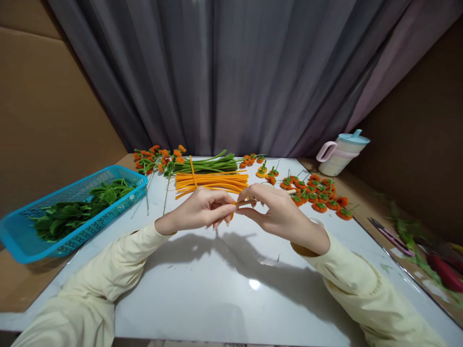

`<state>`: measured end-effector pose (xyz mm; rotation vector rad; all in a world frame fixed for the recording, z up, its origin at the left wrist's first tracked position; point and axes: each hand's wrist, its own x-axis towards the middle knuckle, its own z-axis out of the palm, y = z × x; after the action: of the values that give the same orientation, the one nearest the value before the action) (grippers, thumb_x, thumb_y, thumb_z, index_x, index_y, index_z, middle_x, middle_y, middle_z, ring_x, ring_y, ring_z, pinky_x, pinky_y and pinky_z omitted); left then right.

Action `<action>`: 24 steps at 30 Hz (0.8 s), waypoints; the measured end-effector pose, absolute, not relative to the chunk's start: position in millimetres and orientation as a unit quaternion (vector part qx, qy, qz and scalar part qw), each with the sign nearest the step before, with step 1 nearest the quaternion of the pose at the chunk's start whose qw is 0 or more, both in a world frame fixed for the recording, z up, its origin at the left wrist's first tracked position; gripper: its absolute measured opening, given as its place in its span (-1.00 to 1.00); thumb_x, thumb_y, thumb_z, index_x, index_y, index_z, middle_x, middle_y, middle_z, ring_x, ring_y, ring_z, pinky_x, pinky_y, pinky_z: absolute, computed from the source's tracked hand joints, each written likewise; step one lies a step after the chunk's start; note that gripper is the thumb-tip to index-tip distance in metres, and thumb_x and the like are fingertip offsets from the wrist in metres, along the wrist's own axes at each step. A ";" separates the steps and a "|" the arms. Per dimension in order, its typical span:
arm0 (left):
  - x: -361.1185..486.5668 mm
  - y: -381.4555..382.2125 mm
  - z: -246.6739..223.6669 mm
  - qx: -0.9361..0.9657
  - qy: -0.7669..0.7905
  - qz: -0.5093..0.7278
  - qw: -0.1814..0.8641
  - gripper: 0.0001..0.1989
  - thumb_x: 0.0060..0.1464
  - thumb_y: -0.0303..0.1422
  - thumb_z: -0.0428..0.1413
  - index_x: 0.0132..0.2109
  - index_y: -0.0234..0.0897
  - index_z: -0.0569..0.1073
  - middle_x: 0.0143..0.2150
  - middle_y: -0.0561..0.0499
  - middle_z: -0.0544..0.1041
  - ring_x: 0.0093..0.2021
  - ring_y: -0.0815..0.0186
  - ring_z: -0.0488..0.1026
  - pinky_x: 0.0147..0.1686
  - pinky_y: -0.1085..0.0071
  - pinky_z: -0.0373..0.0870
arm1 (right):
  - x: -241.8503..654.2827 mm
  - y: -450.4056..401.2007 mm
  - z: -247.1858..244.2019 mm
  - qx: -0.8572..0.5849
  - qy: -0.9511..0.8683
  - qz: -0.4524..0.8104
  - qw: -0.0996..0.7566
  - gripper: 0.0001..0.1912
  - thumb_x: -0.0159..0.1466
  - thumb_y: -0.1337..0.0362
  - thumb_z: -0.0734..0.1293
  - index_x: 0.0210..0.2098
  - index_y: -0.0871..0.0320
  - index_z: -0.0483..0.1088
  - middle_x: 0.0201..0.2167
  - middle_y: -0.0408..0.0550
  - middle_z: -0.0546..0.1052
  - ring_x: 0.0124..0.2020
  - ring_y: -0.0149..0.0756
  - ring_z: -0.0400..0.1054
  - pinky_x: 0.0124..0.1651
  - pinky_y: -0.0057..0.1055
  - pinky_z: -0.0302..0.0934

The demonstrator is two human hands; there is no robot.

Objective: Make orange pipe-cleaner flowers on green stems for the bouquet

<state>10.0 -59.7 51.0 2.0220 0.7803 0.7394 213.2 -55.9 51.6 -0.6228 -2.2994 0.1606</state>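
My left hand (202, 208) and my right hand (277, 210) meet above the middle of the white table, fingertips nearly touching. Between the left fingertips is a pinched orange pipe cleaner (233, 215), mostly hidden by the fingers. A thin wooden stick (248, 203) lies in the right hand's grip, its near end at the orange piece and its other end showing past the knuckles. Just behind the hands lies a bundle of orange pipe cleaners (213, 182), with one strand bent around it. Behind that sits a bundle of green pipe cleaners (211, 165).
A blue basket (104, 212) of green fuzzy leaves stands left. Orange fuzzy pieces with green tops (318, 193) cluster right; orange stemmed ones (155, 156) lie back left. A lidded cup (343, 153) stands back right, near pink-handled scissors (392, 237). A grey curtain (217, 77) hangs behind.
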 end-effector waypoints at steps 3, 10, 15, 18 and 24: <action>9.7 -60.4 49.9 0.821 0.306 0.295 0.381 -0.80 0.19 -0.34 0.00 -0.31 -0.37 0.43 -0.52 0.06 0.47 -0.68 0.56 0.27 -0.65 0.64 0.24 | 211.5 -55.5 50.0 -0.243 -0.891 0.059 0.379 -0.92 0.21 0.42 0.32 -0.36 0.17 0.30 -0.48 -0.15 0.45 -0.45 -0.40 0.31 -0.39 -0.48 0.19; 9.0 -60.0 50.3 0.899 0.251 0.313 0.173 -0.82 0.18 -0.45 -0.03 -0.35 -0.34 0.42 -0.57 0.09 0.45 -0.60 0.51 0.32 -0.54 0.60 0.23 | 212.0 -54.9 48.7 -0.232 -0.892 0.012 0.388 -0.93 0.25 0.41 0.28 -0.37 0.18 0.29 -0.50 -0.13 0.44 -0.47 -0.41 0.31 -0.40 -0.49 0.19; 7.0 -57.1 47.3 0.917 0.217 0.323 0.084 -0.82 0.19 -0.46 -0.04 -0.36 -0.34 0.40 -0.58 0.10 0.41 -0.59 0.48 0.29 -0.52 0.56 0.21 | 211.5 -56.3 47.0 -0.211 -0.898 -0.095 0.373 -0.87 0.31 0.40 0.19 -0.37 0.20 0.32 -0.52 -0.08 0.45 -0.48 -0.38 0.31 -0.41 -0.47 0.15; 6.7 -56.8 44.7 0.926 0.215 0.309 0.035 -0.82 0.20 -0.45 -0.05 -0.35 -0.34 0.37 -0.56 0.09 0.39 -0.57 0.46 0.29 -0.52 0.54 0.19 | 210.4 -59.1 48.0 -0.209 -0.900 -0.173 0.341 -0.82 0.32 0.41 0.17 -0.40 0.21 0.33 -0.57 -0.11 0.42 -0.51 -0.39 0.27 -0.46 -0.46 0.07; 7.3 -57.5 43.8 0.933 0.210 0.291 -0.003 -0.81 0.23 -0.45 -0.11 -0.35 -0.32 0.32 -0.53 0.08 0.39 -0.55 0.45 0.32 -0.51 0.53 0.20 | 210.3 -64.2 49.6 -0.184 -0.892 -0.288 0.296 -0.81 0.34 0.42 0.15 -0.35 0.25 0.35 -0.63 -0.17 0.35 -0.56 -0.43 0.21 -0.54 -0.42 -0.03</action>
<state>7.3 -57.5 43.8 2.9371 0.6595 0.9170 210.3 -64.2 49.6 -0.4884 -2.3718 -0.7672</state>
